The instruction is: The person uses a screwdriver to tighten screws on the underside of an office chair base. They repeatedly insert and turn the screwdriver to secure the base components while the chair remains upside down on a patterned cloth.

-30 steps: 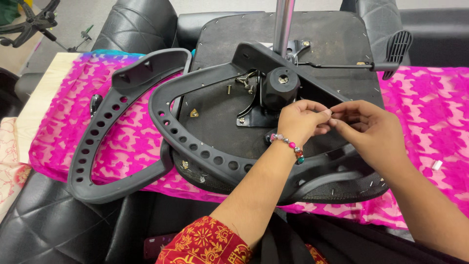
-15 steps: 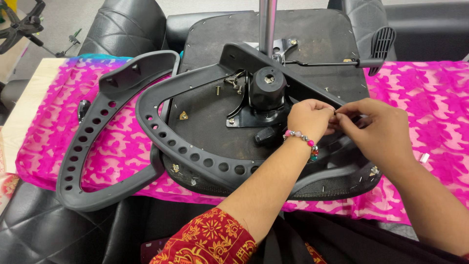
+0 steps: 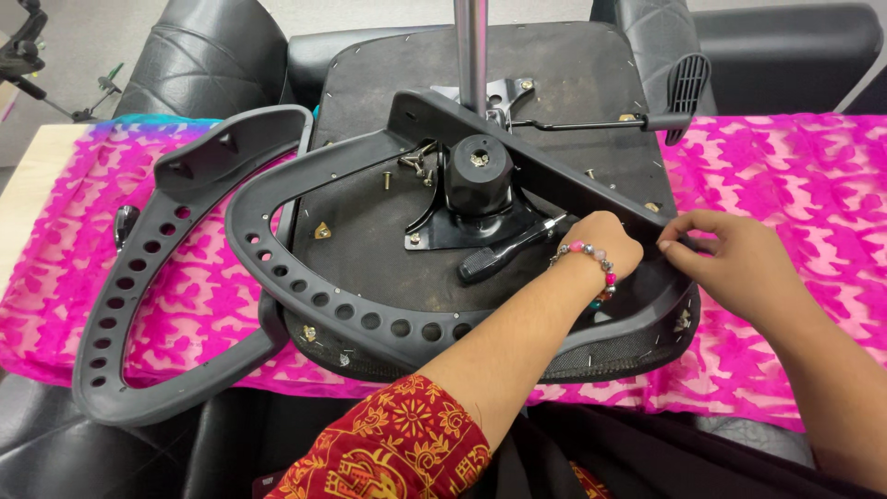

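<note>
The upturned black office-chair seat (image 3: 388,268), its underside plate facing up, lay across the middle of the frame on a bright pink patterned cloth (image 3: 795,176) spread over the surface. At the left of the frame a loose grey plastic armrest loop with a row of round holes (image 3: 120,305) rested on the cloth, its lower end close to the near edge; a nudge to the seat could have tipped it off. Just right of that, a few loose screws (image 3: 414,164) sat on the plate near the round black mechanism hub (image 3: 479,176), where a tilt of the seat might have sent them rolling into the cloth. A black-handled screwdriver (image 3: 504,251) lay unheld beside the hub, its handle close to the left forearm, which could have knocked it. The left hand (image 3: 605,245), with a beaded bracelet, curled down onto the black bracket arm; whether it pinched anything I could not tell. The right hand (image 3: 730,263) pressed its fingertips on the same arm's edge, where fingers could have been caught.
</note>
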